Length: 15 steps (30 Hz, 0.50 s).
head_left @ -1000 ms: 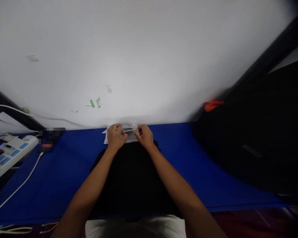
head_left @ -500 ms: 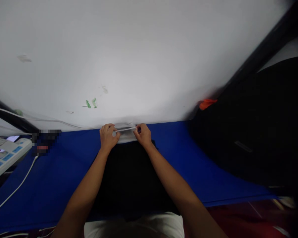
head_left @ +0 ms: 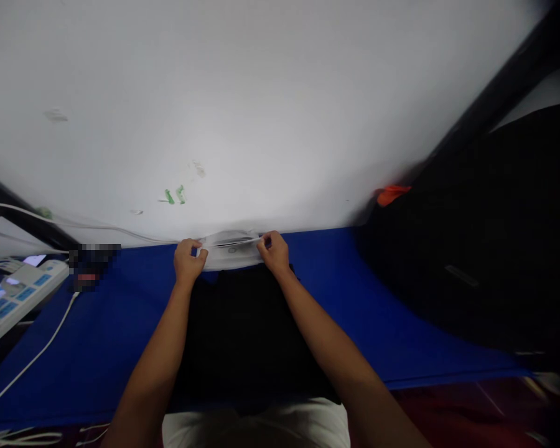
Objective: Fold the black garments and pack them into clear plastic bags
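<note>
A clear plastic bag (head_left: 233, 255) lies against the foot of the wall, its mouth edge running sideways between my hands as a pale strip. At the strip's left end, my left hand (head_left: 189, 261) pinches the plastic between thumb and fingers. My right hand (head_left: 275, 252) grips the right end the same way, fingers curled in. A dark slit shows between the layers of the mouth. Black folded fabric (head_left: 252, 336) spreads from the bag toward my body. Whether the fabric is inside the bag or only next to it, I cannot tell.
Blue cloth (head_left: 326, 311) covers the table. A white power strip (head_left: 28, 302) with cables sits at the left, near a blurred-out dark object (head_left: 91, 267). A large black bulky thing (head_left: 471, 249) with an orange piece (head_left: 392, 195) fills the right. The white wall (head_left: 280, 124) rises behind.
My left hand has slid left along the bag's mouth, so the hands are farther apart and more of the strip shows. The right hand stays at the right end.
</note>
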Each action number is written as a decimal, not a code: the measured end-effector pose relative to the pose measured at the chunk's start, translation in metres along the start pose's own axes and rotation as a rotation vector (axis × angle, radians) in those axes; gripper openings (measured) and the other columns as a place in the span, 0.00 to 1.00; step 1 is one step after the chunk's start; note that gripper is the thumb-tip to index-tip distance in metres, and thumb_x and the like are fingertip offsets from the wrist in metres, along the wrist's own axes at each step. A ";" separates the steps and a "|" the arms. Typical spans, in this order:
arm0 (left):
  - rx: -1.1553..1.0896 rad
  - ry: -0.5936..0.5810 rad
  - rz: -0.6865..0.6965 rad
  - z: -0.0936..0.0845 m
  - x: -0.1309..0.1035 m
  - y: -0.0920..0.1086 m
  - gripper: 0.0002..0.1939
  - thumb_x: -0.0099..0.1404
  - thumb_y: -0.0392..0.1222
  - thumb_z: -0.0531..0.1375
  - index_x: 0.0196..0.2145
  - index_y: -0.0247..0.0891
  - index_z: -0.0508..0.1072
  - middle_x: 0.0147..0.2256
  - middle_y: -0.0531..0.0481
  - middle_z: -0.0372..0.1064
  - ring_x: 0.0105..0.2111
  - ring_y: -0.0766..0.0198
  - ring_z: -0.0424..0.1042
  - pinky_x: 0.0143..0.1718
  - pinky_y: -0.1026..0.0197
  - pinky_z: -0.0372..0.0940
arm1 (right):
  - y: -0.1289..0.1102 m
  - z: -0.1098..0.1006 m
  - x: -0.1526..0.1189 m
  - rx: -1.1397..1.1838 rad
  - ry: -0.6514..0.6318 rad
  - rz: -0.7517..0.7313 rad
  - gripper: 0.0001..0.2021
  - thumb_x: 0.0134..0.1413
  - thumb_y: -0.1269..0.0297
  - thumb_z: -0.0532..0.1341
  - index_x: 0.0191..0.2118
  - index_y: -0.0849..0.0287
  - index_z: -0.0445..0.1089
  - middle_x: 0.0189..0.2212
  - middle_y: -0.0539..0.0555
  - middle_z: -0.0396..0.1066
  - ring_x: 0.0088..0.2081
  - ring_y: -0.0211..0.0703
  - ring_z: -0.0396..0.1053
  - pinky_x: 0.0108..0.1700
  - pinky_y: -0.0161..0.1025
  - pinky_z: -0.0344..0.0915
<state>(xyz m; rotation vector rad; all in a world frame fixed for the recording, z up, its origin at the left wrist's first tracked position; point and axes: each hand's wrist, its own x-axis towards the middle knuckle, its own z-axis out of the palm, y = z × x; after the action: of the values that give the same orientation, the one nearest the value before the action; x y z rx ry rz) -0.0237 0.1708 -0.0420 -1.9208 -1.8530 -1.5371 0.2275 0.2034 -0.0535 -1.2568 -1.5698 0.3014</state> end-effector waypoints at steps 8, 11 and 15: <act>-0.079 -0.044 -0.014 0.002 -0.007 0.002 0.08 0.55 0.35 0.56 0.35 0.40 0.68 0.34 0.51 0.70 0.27 0.65 0.69 0.31 0.61 0.68 | 0.002 -0.001 0.000 0.049 -0.046 -0.032 0.04 0.52 0.63 0.54 0.32 0.56 0.64 0.28 0.51 0.69 0.30 0.41 0.67 0.33 0.37 0.66; -0.101 -0.085 0.009 0.004 -0.008 0.006 0.07 0.57 0.39 0.58 0.36 0.40 0.70 0.36 0.50 0.70 0.27 0.65 0.69 0.30 0.62 0.68 | 0.003 -0.002 0.001 0.042 -0.064 -0.067 0.04 0.52 0.64 0.54 0.32 0.56 0.64 0.29 0.52 0.69 0.30 0.42 0.67 0.35 0.39 0.67; -0.089 -0.069 0.006 0.007 -0.008 0.007 0.04 0.60 0.40 0.58 0.33 0.39 0.71 0.33 0.51 0.68 0.25 0.66 0.68 0.30 0.62 0.67 | -0.003 -0.006 0.001 0.025 -0.094 -0.165 0.07 0.51 0.68 0.54 0.35 0.57 0.67 0.33 0.56 0.71 0.38 0.48 0.68 0.44 0.47 0.67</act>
<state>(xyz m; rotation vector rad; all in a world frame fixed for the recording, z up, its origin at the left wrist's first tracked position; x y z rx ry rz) -0.0125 0.1675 -0.0461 -2.0403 -1.8333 -1.5977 0.2312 0.2008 -0.0485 -1.0998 -1.7334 0.2772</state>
